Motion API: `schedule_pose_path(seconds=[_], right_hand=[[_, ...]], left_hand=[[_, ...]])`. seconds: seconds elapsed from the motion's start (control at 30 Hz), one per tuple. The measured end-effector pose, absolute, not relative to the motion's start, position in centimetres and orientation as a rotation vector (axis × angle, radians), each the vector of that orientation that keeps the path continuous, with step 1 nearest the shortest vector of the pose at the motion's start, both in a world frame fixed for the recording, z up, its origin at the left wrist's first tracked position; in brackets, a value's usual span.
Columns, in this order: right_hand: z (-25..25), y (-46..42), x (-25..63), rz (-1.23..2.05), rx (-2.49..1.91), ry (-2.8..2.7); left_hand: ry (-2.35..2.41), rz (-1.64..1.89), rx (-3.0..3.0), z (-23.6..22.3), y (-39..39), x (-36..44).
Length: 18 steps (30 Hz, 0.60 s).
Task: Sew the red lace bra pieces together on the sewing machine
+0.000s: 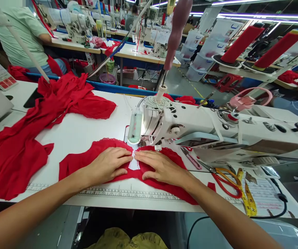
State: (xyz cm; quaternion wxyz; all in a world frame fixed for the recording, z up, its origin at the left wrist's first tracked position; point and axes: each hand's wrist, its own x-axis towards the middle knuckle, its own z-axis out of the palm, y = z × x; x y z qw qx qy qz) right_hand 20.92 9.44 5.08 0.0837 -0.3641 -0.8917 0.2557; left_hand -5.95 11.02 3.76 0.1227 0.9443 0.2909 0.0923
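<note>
A red lace-edged garment piece (86,159) lies spread on the white sewing table (99,129), just in front of the needle area of a sewing machine (190,121). My left hand (109,162) rests flat on its left part, fingers stretched toward the middle. On the right part lies my right hand (161,166), also flat with fingers extended. Between my fingertips shows a small white panel (134,163), narrow at the top and wider below. The fabric directly under both palms is hidden.
A heap of red fabric (68,103) covers the table's left side. Right of my right hand lie thread snips (191,158), orange-handled scissors (226,181) and a yellow tape measure (248,200). Red thread cones (243,43) stand behind the machine. A person in light green (21,34) sits at the back left.
</note>
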Motion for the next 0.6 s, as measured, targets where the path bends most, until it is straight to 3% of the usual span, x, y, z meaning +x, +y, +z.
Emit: schedule_pose_path(seconds=[0.23, 0.6], right_hand=[[7.1, 10.0, 21.2, 1.040, -1.141, -2.777], [7.5, 9.9, 21.0, 0.990, -1.172, -2.771]], left_hand=[[0.798, 0.037, 2.644, 6.5, 11.8, -6.5], [0.881, 0.097, 2.726, 5.5, 11.0, -5.7]])
